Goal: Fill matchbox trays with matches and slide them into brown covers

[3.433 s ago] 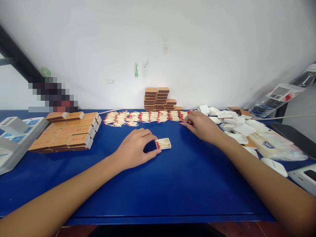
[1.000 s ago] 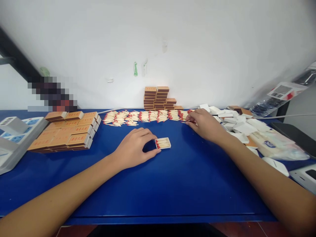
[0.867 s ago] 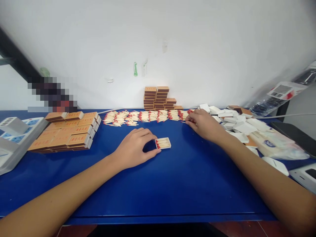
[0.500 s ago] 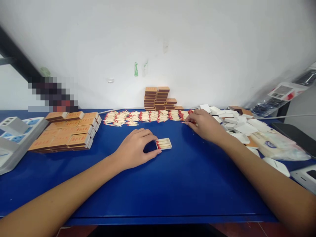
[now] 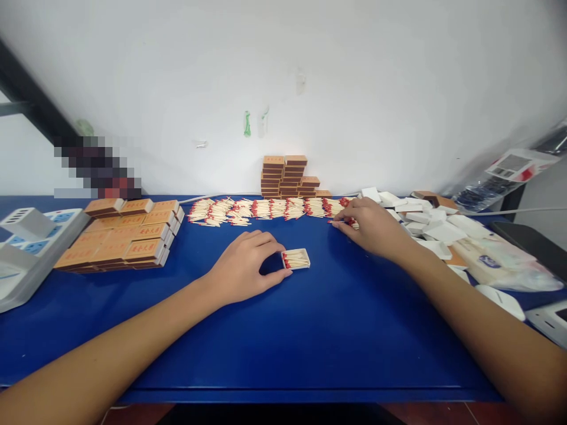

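Small white cardboard tray (image 5: 296, 258) of red-tipped matches lies flat on the blue bench (image 5: 310, 330). Its left end is pinched in the grip of your left hand (image 5: 245, 268), thumb on the near side, fingers on the far side. The tray is open-topped, with the matches lying lengthwise and their red heads to the left. Further right, your right hand (image 5: 374, 227) rests on the right end of the long row of loose wooden matches (image 5: 266, 208). Its fingers hide whether that grip has closed on any.

the table (image 5: 336, 330) is coloured plain blue. the matches (image 5: 266, 208) along its far edge are seen pale with red heads. the small tray (image 5: 297, 267) is white; the matchboxes (image 5: 119, 239) near the left edge are printed orange-brown.
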Tool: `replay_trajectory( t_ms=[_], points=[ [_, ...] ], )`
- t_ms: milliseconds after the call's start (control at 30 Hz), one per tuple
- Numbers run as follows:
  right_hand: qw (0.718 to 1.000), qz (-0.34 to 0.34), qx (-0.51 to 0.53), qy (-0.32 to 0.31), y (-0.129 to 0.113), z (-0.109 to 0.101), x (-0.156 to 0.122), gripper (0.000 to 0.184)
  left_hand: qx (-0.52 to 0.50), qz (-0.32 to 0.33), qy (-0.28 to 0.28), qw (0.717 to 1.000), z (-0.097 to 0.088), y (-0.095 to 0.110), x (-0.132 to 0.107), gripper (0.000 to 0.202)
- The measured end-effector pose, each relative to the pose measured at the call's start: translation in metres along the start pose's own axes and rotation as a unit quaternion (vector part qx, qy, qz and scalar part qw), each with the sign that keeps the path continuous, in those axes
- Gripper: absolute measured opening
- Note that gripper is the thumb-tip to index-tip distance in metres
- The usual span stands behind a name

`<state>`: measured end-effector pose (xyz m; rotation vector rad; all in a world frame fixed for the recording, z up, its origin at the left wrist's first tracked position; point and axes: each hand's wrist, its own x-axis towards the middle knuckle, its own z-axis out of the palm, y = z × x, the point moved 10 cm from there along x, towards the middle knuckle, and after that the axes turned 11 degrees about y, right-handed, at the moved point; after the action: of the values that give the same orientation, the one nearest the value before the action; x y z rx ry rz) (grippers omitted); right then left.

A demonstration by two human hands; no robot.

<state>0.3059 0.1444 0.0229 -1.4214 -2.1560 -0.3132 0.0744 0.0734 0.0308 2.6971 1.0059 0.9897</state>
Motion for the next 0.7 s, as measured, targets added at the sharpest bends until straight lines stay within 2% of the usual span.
replay_trajectory(
  t_ms=[333,567,633,700],
  points=[
    [0.998,-0.003,0.048,-0.031,0.004,0.014,0.002,0.02,0.003,0.0,0.0,1.0,0.0,0.0,0.001,0.031],
    [0.997,-0.055,0.046,0.014,-0.04,-0.008,0.001,0.019,0.001,0.002,0.003,1.0,0.0,0.0,0.001,0.031],
    [0.997,-0.056,0.043,0.014,-0.039,-0.012,0.001,0.017,0.003,0.001,0.003,1.0,0.001,0.0,0.001,0.032],
    [0.998,-0.047,0.045,-0.004,-0.029,-0.011,0.0,0.018,0.004,0.001,0.001,1.0,0.001,0.0,0.001,0.031]
  ],
)
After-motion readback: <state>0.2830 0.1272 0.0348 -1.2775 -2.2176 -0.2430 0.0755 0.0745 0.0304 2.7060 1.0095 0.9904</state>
